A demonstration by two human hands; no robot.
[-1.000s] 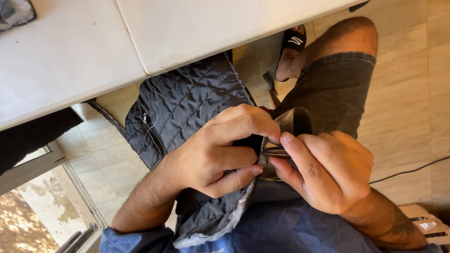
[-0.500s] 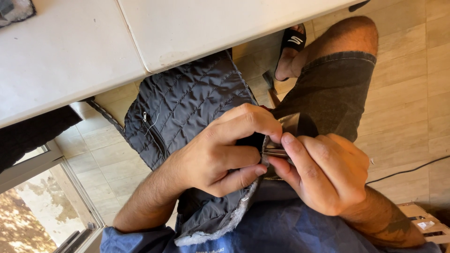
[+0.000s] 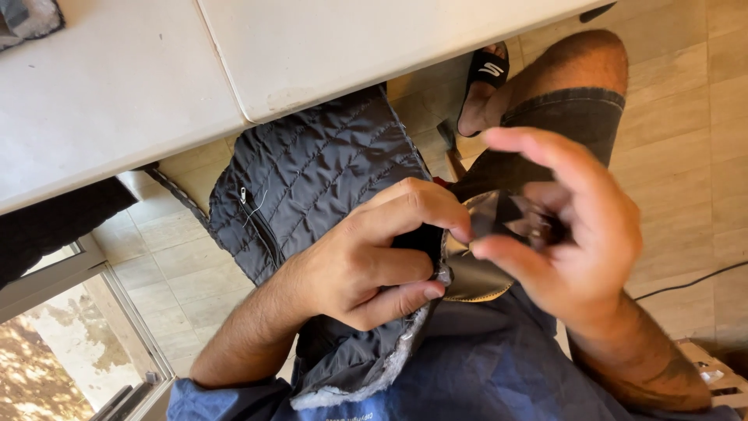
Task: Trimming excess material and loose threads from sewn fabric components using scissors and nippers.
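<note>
The dark grey quilted jacket [image 3: 312, 179] lies across the person's lap, below the edge of the white tabletop [image 3: 117, 93]. The left hand [image 3: 366, 253] is clamped on a fold of it, pinching the fabric beside the pale grey lining [image 3: 467, 273]. The right hand [image 3: 569, 226], blurred, hangs just beside that fold with fingers spread apart; thumb and forefinger nearly meet. Beyond, a black sandal [image 3: 487, 74] rests on the tan tiled floor [image 3: 701, 140].
</note>
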